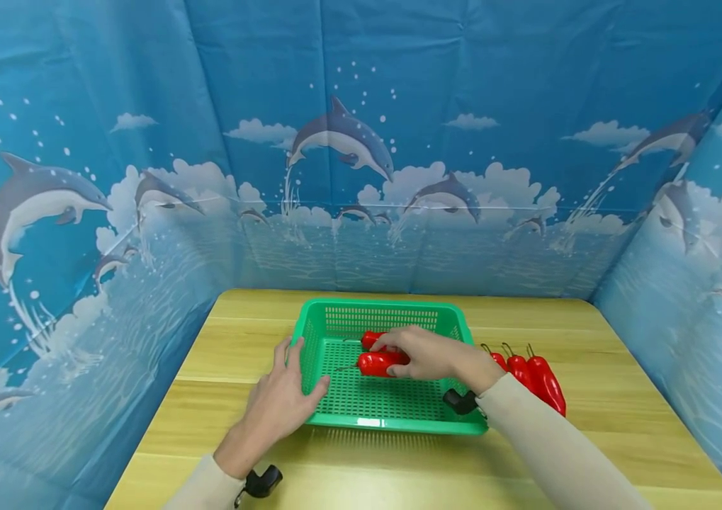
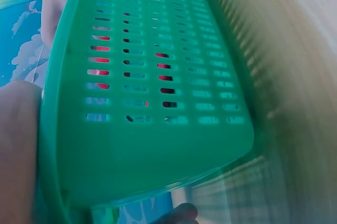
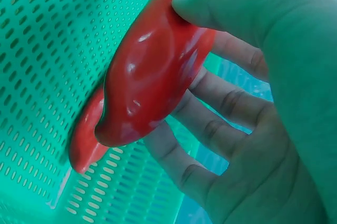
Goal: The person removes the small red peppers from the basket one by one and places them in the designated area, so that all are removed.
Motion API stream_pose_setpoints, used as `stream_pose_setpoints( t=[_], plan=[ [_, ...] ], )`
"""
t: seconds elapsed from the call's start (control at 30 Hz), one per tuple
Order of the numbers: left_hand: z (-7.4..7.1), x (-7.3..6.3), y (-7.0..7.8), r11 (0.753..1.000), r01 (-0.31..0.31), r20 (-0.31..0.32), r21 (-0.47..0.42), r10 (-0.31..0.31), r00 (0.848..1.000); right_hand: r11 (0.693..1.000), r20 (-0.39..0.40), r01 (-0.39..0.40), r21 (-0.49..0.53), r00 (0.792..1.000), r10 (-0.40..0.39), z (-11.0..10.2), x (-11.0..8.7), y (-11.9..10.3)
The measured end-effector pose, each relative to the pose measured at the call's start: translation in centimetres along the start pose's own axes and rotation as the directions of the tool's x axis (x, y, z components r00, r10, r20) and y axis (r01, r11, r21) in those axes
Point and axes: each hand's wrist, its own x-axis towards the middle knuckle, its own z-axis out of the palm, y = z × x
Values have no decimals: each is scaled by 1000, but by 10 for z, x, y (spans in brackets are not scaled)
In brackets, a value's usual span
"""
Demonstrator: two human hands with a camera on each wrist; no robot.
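Note:
My right hand (image 1: 427, 354) is inside the green plastic basket (image 1: 392, 426), pinching a glossy red chili pepper (image 1: 373, 364) between thumb and fingers. In the right wrist view this pepper (image 3: 152, 66) slants above the basket floor. A second red pepper (image 3: 87, 134) lies behind it in the basket, partly hidden. At the basket's left side, my left hand (image 1: 280, 393) holds the rim, its thumb over the edge and fingers along the outside. The left wrist view shows the basket's slotted wall (image 2: 147, 150) close up, with red showing through the slots.
Several red peppers (image 1: 536, 379) lie side by side on the wooden table (image 1: 596, 368) right of the basket, partly behind my right forearm. A blue dolphin-print curtain (image 1: 399, 248) stands behind the table and along both sides.

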Motion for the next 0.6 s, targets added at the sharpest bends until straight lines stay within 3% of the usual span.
stream_pose_setpoints(
  t=[0.27, 0.6],
  plan=[
    [4, 8, 1, 1000, 15, -34, -8, -16, 999, 1000, -22, -18, -8, 1000, 17, -2, -14, 1],
    [6, 16, -5, 998, 52, 68, -34, -49, 996, 999, -69, -14, -36, 998, 12, -13, -27, 2]
  ],
)
